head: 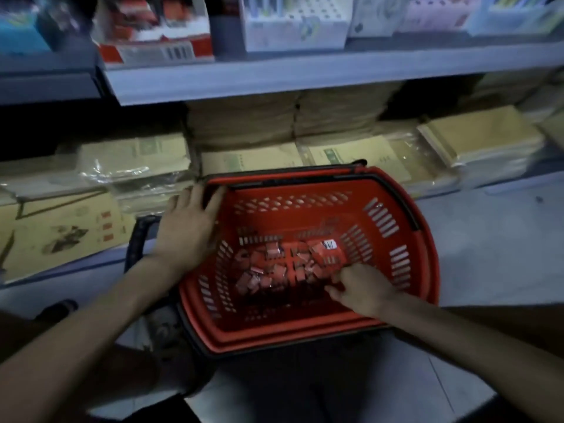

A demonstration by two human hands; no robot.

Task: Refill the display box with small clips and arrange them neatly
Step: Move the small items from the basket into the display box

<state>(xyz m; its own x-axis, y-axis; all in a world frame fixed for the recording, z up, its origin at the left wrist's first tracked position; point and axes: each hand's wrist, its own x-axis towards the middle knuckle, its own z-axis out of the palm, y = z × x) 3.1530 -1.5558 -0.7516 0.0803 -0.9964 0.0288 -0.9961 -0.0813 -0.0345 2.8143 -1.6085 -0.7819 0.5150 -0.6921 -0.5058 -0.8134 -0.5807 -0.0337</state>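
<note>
Head view: your left hand (pixel 186 230) rests flat on the red basket (pixel 427 270) rim, fingers straight. The small clips (pixel 268 270) lie loose on its floor. Your right hand (pixel 363 288) curls among them; whether it grips one cannot be told. Step in hand: gathering. Next, pinch one firmly.

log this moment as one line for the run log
left hand: resting on red basket rim | right hand: down in basket among red clip packets | grip: unclear
</note>
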